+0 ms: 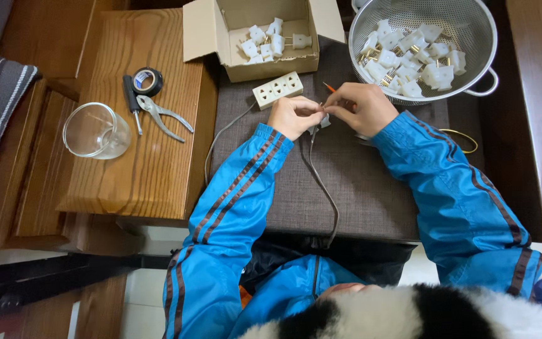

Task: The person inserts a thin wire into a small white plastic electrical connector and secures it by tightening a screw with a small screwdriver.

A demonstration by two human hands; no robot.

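Observation:
My left hand point(293, 115) and my right hand point(362, 107) meet over a grey padded surface point(359, 188). Together they pinch the end of a grey cable point(321, 185) with a small grey plug piece point(324, 121) between the fingers. The cable runs from the hands down toward my body. The tip of an orange tool point(328, 86) pokes out behind my right hand. A white power strip point(278, 89) lies just beyond my left hand, with its own thin cord trailing to the left.
A cardboard box point(265, 63) with several white plugs stands at the back. A metal colander point(472, 37) full of white plugs sits back right. On the wooden table point(152, 169) to the left lie pliers point(161, 115), a screwdriver point(132, 100), black tape point(147, 80) and a glass jar point(95, 130).

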